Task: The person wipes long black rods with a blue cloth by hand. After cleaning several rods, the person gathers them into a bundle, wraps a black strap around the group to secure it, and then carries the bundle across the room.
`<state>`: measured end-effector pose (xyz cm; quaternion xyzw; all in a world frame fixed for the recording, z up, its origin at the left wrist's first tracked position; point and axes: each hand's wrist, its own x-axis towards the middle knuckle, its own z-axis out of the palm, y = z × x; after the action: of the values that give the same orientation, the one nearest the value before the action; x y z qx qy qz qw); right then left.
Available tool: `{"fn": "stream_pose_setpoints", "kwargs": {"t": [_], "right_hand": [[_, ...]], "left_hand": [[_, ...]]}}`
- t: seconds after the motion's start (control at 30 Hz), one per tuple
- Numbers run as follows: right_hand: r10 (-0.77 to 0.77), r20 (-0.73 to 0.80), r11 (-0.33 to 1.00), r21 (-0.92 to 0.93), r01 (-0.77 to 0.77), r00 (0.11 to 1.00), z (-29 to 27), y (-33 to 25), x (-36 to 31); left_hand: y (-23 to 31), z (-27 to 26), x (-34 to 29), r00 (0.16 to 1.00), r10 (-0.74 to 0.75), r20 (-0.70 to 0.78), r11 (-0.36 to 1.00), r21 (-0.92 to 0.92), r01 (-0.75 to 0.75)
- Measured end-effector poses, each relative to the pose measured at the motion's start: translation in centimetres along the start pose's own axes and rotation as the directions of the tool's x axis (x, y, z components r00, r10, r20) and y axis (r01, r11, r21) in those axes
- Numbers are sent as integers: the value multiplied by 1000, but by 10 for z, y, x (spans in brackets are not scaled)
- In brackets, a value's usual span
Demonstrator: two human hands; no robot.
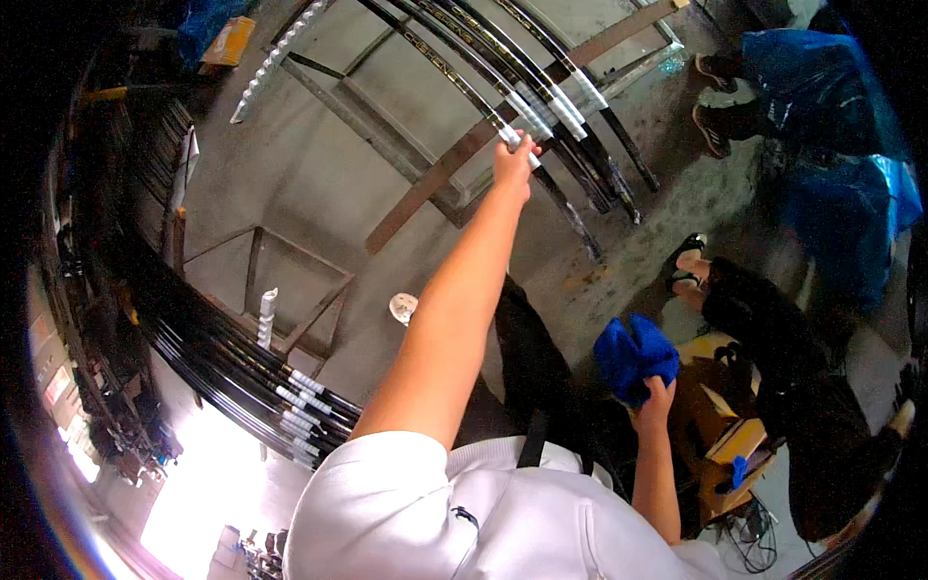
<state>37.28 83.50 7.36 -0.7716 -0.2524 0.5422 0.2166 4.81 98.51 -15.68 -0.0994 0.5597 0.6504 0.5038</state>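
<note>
My left hand (517, 162) reaches far forward, its fingers closed around the white-banded part of a long black pole (448, 73) with gold lettering. Several similar black poles (551, 92) with white or silver bands lie side by side just right of it, over a rusty metal bar (440, 179). Low on the right, my right hand (656, 398) is closed on a bunched blue cloth (633, 356).
More banded black poles (300, 396) lie in a bundle at the left. Metal frames (377, 126) stand on the grey floor. At right are people's legs and feet (691, 263), blue plastic sheeting (812, 87) and an open cardboard box (735, 440). A spiral-wrapped rod (275, 63) rises at upper left.
</note>
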Motion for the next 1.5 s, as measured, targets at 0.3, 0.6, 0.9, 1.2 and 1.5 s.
{"fn": "stream_pose_setpoints", "kwargs": {"t": [0.3, 0.6, 0.9, 1.2, 1.5], "right_hand": [[137, 614, 854, -471, 222, 778, 101, -90, -19], [23, 968, 931, -112, 348, 249, 209, -101, -122], [68, 946, 975, -131, 181, 315, 215, -172, -190], [331, 935, 465, -277, 841, 124, 139, -104, -169], [-48, 928, 997, 20, 78, 370, 202, -153, -176]], "left_hand": [[105, -64, -196, 963, -23, 267, 988, 156, -20], [228, -75, -285, 899, 396, 189, 909, 56, -412], [258, -60, -354, 850, 354, 389, 926, -15, -378], [368, -87, -356, 721, 677, 148, 735, -82, -673], [269, -81, -409, 676, 719, 164, 160, 907, -390]]}}
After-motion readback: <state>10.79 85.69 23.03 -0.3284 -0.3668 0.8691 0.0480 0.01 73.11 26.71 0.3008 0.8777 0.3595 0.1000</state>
